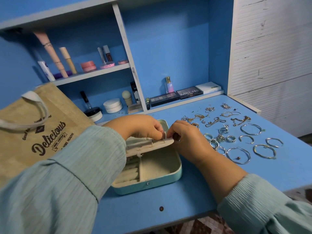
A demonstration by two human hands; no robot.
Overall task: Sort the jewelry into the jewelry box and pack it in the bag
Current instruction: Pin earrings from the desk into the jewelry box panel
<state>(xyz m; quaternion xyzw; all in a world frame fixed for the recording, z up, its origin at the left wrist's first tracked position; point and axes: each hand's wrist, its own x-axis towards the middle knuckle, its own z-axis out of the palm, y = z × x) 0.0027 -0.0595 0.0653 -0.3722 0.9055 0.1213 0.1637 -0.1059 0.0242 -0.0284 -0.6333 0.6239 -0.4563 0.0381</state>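
Fingers (160,135) pinch teal jewelry box's (175,173) cream panel (162,144).

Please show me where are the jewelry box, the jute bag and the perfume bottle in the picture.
jewelry box (157,180): head view, on its teal front wall beside the clasp.
jute bag (49,144): head view, on the printed front panel.
perfume bottle (169,85): head view, on the pink glass body.
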